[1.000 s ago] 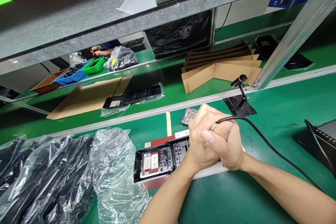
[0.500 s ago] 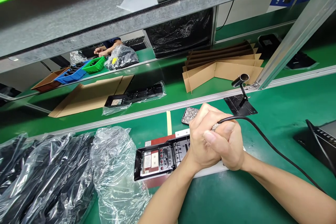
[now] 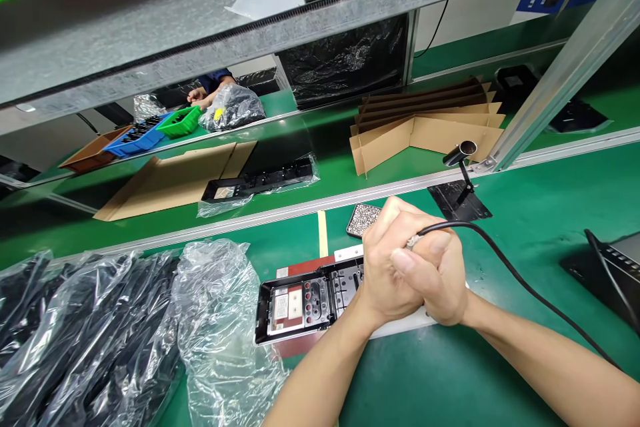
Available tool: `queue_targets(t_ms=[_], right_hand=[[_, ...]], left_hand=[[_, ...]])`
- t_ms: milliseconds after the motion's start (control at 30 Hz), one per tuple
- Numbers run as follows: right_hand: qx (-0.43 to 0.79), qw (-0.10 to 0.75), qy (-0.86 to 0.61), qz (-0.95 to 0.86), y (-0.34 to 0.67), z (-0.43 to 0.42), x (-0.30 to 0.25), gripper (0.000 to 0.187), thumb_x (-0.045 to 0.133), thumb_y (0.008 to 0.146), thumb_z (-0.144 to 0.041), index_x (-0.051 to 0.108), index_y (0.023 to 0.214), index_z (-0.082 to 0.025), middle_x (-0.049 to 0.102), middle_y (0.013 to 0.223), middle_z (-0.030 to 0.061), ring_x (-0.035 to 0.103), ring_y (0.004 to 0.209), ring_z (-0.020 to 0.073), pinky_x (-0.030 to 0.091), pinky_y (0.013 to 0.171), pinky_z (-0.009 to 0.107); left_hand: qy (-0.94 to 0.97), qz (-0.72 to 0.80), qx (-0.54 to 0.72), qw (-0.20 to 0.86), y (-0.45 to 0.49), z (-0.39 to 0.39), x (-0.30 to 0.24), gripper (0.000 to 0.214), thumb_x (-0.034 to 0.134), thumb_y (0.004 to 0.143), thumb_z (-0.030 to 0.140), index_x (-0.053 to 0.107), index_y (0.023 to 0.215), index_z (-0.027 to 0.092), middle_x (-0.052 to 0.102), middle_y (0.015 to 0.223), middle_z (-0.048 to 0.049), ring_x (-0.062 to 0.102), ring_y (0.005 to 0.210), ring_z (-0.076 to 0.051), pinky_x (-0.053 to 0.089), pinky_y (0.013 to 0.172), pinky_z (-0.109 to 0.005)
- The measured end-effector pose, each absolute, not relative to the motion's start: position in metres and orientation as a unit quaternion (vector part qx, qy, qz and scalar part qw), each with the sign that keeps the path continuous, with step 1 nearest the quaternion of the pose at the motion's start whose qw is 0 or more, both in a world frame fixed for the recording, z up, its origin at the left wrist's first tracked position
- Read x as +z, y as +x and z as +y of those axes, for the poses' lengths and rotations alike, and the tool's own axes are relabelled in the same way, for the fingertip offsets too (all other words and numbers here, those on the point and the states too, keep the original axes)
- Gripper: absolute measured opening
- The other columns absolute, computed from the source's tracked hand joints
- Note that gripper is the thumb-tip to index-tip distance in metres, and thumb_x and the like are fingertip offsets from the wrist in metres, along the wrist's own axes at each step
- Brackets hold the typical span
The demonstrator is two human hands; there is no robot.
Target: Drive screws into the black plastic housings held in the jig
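My left hand (image 3: 390, 267) and my right hand (image 3: 435, 273) are clasped tightly together, both closed. A black cable (image 3: 493, 250) comes out at the top of the grip and runs down to the right. The body of the corded tool it belongs to is hidden inside my fingers. Under my hands lies a long black plastic housing (image 3: 295, 303) with inner panels and round holes, its right part covered by my hands. It rests on a red and white fixture (image 3: 295, 347).
Clear plastic bags (image 3: 225, 320) and bagged black parts (image 3: 90, 333) lie at left. A black stand with a metal cup (image 3: 463, 157) and a phone-like speckled object (image 3: 363, 220) are behind. Cardboard dividers (image 3: 425, 133) and a bagged black housing (image 3: 260, 180) sit farther back. Across the bench, a co-worker's hands (image 3: 200, 97) show.
My hands keep the same clasped grip over the housing. The view has shifted very slightly; the co-worker's hands have moved a little.
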State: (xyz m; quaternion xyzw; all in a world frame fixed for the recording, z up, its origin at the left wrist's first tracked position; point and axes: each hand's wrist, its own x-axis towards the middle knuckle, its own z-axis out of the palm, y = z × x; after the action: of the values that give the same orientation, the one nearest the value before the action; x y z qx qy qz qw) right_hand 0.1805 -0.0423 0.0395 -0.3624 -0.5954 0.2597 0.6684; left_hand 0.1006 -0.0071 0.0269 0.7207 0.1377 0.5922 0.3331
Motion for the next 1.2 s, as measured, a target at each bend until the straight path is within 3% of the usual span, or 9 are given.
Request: queue_targets(t_ms=[233,567,767,1033,1200], right_hand=[[0.259,0.666,-0.366,-0.596,0.1812,-0.0432,0.034,0.035,0.06,0.087,-0.024,0.044,0.055,-0.02,0.044,0.061,-0.0022,0.045,0.06,0.0129,0.039,0.055,0.029],[0.265,0.662,-0.372,-0.594,0.1778,-0.0412,0.0409,0.038,0.06,0.087,-0.028,0.04,0.055,-0.022,0.044,0.062,-0.0011,0.047,0.063,0.0158,0.044,0.06,0.033],[0.266,0.667,-0.357,-0.598,0.1805,-0.0408,0.0356,0.032,0.061,0.088,-0.029,0.046,0.061,-0.022,0.049,0.068,-0.0012,0.047,0.063,0.0144,0.046,0.061,0.032],[0.261,0.66,-0.37,-0.599,0.1817,-0.0429,0.0363,0.031,0.059,0.089,-0.027,0.047,0.061,-0.022,0.046,0.062,-0.0018,0.049,0.062,0.015,0.046,0.06,0.033],[0.254,0.658,-0.38,-0.598,0.1822,-0.0429,0.0366,0.033,0.06,0.086,-0.026,0.039,0.06,-0.022,0.047,0.067,-0.0012,0.048,0.063,0.0142,0.044,0.06,0.033]], left_hand=[[0.727,0.168,0.577,0.331,0.0994,-0.0096,0.0277,0.028,0.056,0.107,0.04,0.072,0.094,0.021,0.071,0.089,-0.0039,0.067,0.082,-0.017,0.055,0.068,-0.03],[0.732,0.158,0.586,0.309,0.0977,-0.0083,0.0276,0.024,0.056,0.107,0.034,0.074,0.099,0.021,0.068,0.09,-0.0029,0.066,0.081,-0.015,0.054,0.067,-0.027],[0.727,0.136,0.591,0.321,0.0989,-0.0067,0.0249,0.025,0.056,0.107,0.034,0.074,0.1,0.019,0.068,0.09,-0.0033,0.064,0.084,-0.015,0.054,0.071,-0.027],[0.718,0.142,0.594,0.333,0.102,-0.007,0.0239,0.023,0.058,0.106,0.033,0.072,0.094,0.019,0.068,0.088,-0.003,0.064,0.082,-0.015,0.054,0.068,-0.028],[0.708,0.128,0.61,0.331,0.1046,-0.0054,0.0221,0.019,0.06,0.106,0.031,0.072,0.095,0.02,0.067,0.088,-0.002,0.062,0.08,-0.014,0.053,0.065,-0.027]])
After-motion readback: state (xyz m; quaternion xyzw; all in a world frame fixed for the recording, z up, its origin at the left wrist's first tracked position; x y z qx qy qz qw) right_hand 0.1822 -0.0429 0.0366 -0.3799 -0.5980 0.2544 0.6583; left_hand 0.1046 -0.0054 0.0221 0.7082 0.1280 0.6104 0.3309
